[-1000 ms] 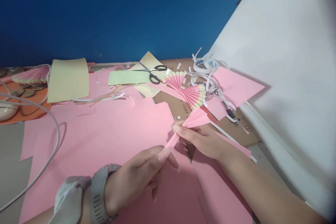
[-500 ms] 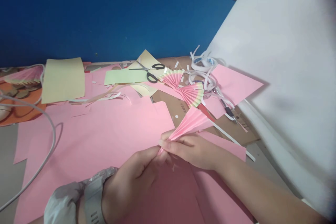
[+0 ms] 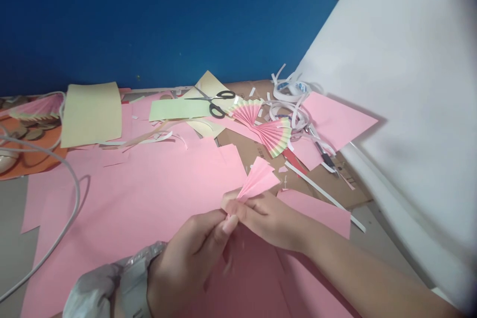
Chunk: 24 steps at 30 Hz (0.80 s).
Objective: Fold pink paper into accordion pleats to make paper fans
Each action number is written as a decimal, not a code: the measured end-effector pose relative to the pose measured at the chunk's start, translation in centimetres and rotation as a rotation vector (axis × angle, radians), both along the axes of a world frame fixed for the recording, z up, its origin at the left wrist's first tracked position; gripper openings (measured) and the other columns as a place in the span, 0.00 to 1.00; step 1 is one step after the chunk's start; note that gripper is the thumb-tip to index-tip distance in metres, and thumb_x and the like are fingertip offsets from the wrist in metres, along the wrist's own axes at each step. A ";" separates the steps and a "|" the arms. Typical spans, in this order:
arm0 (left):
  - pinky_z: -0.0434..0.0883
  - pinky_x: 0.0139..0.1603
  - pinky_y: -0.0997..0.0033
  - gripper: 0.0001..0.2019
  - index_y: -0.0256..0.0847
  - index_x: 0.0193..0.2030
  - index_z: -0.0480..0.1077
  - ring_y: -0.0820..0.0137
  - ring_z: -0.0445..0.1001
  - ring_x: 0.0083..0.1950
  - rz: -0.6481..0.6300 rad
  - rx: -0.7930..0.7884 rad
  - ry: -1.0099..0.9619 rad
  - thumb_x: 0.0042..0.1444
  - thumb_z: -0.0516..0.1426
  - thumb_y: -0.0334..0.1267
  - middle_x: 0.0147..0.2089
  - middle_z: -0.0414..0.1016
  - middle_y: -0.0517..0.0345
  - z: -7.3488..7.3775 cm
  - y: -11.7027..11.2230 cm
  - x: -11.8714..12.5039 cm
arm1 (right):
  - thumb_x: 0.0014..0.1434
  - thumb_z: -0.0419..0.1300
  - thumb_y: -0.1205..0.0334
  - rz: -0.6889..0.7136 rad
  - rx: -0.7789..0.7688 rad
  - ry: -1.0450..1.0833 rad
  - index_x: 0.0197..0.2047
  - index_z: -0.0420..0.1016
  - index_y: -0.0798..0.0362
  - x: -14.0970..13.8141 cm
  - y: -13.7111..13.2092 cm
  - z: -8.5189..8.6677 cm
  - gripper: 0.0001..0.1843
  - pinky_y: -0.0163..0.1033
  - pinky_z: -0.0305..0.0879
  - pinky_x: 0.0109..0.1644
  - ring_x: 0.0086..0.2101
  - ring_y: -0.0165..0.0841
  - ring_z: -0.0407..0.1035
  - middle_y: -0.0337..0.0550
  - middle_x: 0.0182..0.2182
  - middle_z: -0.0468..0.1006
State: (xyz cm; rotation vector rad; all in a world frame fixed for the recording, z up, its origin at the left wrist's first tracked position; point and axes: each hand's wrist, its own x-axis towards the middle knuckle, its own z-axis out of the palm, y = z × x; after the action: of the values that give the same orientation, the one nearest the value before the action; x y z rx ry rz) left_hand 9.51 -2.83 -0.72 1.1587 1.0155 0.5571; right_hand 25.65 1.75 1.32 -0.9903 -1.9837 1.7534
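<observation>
**Both hands pinching one pink pleated fan**

The left hand [image 3: 190,258] and the right hand [image 3: 268,216] are meeting above the large pink sheet [image 3: 141,194], fingertips pressing together on the narrow end of a pink pleated fan [image 3: 258,180]. Its pleats are spreading up and to the right, just clear of the sheet's far edge. Nothing is lying between the hands and the fan.

Beyond them, on the cardboard [image 3: 328,184], two finished fans with coloured rims are lying tip to tip: the far fan [image 3: 248,111] and the near fan [image 3: 276,135]. One pair of scissors [image 3: 216,103] is resting on a pale green sheet [image 3: 179,108] just beside the far fan. One cream sheet [image 3: 91,114] is lying well to the left, and one white cable [image 3: 70,194] is curving over the pink sheet's left side. White paper strips [image 3: 294,90] are tangling at the back.
</observation>
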 end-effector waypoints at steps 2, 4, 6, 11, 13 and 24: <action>0.62 0.25 0.76 0.23 0.39 0.22 0.62 0.77 0.60 0.17 -0.041 0.014 -0.009 0.64 0.42 0.48 0.15 0.59 0.65 0.2 0.1 0.0 | 0.67 0.39 0.53 -0.007 -0.025 0.005 0.23 0.60 0.53 0.1 0.0 0.0 0.24 0.34 0.59 0.35 0.28 0.29 0.63 0.37 0.22 0.66; 0.60 0.22 0.78 0.22 0.38 0.23 0.62 0.78 0.59 0.17 -0.097 0.020 -0.024 0.64 0.41 0.46 0.16 0.60 0.65 0.5 0.3 -0.2 | 0.66 0.38 0.51 -0.051 -0.042 0.003 0.24 0.59 0.53 0.3 0.0 0.0 0.24 0.35 0.58 0.35 0.28 0.29 0.61 0.37 0.23 0.64; 0.59 0.21 0.78 0.21 0.38 0.24 0.62 0.79 0.58 0.16 -0.130 0.010 -0.032 0.64 0.41 0.45 0.16 0.60 0.65 0.7 0.5 -0.3 | 0.66 0.38 0.50 -0.107 -0.074 -0.003 0.24 0.59 0.53 0.3 0.0 0.0 0.24 0.35 0.57 0.35 0.27 0.29 0.59 0.37 0.24 0.63; 0.57 0.17 0.79 0.22 0.38 0.22 0.60 0.79 0.53 0.14 -0.089 -0.050 -0.020 0.63 0.43 0.47 0.14 0.54 0.68 0.6 0.5 -0.1 | 0.66 0.40 0.49 -0.216 -0.202 0.103 0.23 0.58 0.53 0.2 0.0 -0.3 0.24 0.34 0.54 0.30 0.23 0.26 0.55 0.35 0.21 0.60; 0.55 0.16 0.79 0.21 0.38 0.23 0.61 0.80 0.53 0.15 -0.069 -0.065 0.012 0.63 0.43 0.48 0.15 0.55 0.67 0.6 0.4 -0.1 | 0.66 0.41 0.49 -0.329 -0.172 0.153 0.22 0.55 0.53 0.3 0.0 -0.6 0.24 0.33 0.51 0.29 0.22 0.26 0.52 0.33 0.20 0.57; 0.70 0.35 0.72 0.13 0.39 0.40 0.68 0.78 0.61 0.17 -0.068 -0.034 -0.100 0.64 0.44 0.39 0.16 0.59 0.69 0.1 0.7 -0.5 | 0.66 0.40 0.49 -0.440 -0.188 0.253 0.21 0.55 0.53 0.6 0.6 -1.2 0.25 0.34 0.46 0.25 0.20 0.26 0.48 0.32 0.17 0.51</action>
State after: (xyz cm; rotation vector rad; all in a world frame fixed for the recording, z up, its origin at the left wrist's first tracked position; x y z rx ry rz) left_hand 9.03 -2.15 -0.61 1.1201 0.8939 0.5361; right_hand 26.22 2.33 0.16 -1.0993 -1.3440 1.7286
